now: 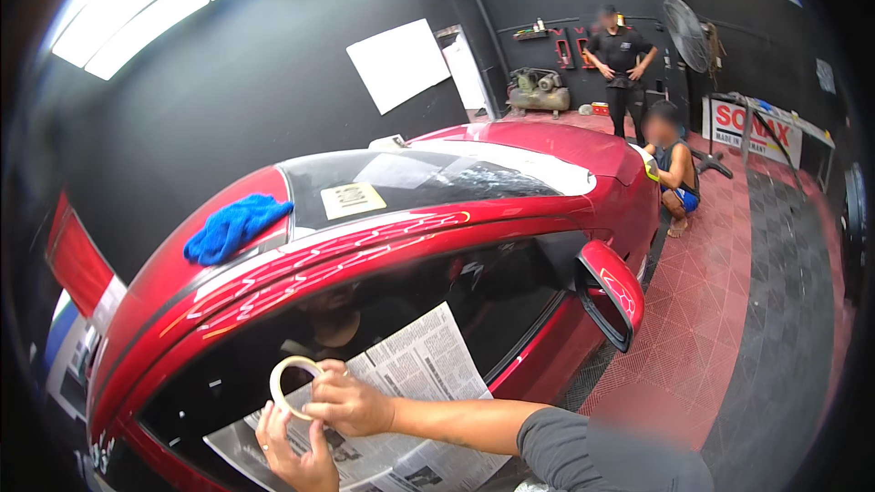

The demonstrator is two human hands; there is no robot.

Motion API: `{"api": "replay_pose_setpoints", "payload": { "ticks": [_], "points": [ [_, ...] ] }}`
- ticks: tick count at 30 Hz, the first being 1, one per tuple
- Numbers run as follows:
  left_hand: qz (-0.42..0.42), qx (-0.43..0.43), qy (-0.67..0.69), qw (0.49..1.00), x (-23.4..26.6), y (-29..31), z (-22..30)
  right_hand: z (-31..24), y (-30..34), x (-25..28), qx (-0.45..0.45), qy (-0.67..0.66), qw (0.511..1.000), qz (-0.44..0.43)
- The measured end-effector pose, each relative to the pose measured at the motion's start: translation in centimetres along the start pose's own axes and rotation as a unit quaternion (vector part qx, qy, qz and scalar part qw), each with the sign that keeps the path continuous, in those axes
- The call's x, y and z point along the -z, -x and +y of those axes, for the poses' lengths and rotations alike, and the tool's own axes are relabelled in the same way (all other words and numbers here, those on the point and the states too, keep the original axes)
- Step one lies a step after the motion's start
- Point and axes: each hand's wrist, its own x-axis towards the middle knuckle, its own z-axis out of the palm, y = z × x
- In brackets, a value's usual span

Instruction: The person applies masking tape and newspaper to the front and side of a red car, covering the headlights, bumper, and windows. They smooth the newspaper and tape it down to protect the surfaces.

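A pale roll of masking tape [276,384] is held up in front of the red car's dark side window [510,301]. My right hand [354,403] pinches the roll's right side between thumb and fingers. From below, my left hand [296,451] grips the roll's lower edge with curled fingers; a ring shows on one of them. Behind both hands a sheet of newspaper [428,355] lies slanted against the car's side, covering part of the glass. My hands hide part of the sheet. Whether a strip of tape is pulled loose I cannot tell.
A blue cloth [237,226] rests on the car's roof [173,219]. The side mirror [612,296] juts out to the right. One person [676,169] squats by the car's front; another [622,59] stands behind. A fan [685,34] and an air compressor [538,91] are farther back.
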Motion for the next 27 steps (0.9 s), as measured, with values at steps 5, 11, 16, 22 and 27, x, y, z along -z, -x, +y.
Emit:
{"api": "replay_pose_setpoints", "payload": {
  "ticks": [5, 11, 16, 22, 27],
  "points": [
    [-0.01, 0.022, 0.057, 0.998, -0.2, -0.4, -0.5, -0.4, 0.1, 0.4, 0.001, 0.025, 0.999, -0.039],
    [0.068, 0.073, 0.078, 0.992, -0.5, -0.5, 1.0, -0.3, -0.1, 0.0, -0.006, -0.01, 0.999, -0.037],
    [0.027, 0.022, 0.024, 0.999, 0.0, -0.9, 0.5, -0.4, -0.4, 0.1, -0.009, -0.016, 0.999, -0.03],
    [0.04, -0.014, 0.002, 0.999, 0.0, -0.8, 0.0, -0.4, -0.4, -0.1, -0.01, -0.016, 0.999, -0.028],
    [0.013, -0.109, -0.053, 0.993, 0.6, -2.2, 0.0, -0.6, -0.5, 0.5, -0.017, -0.011, 0.999, -0.033]
  ]
}}
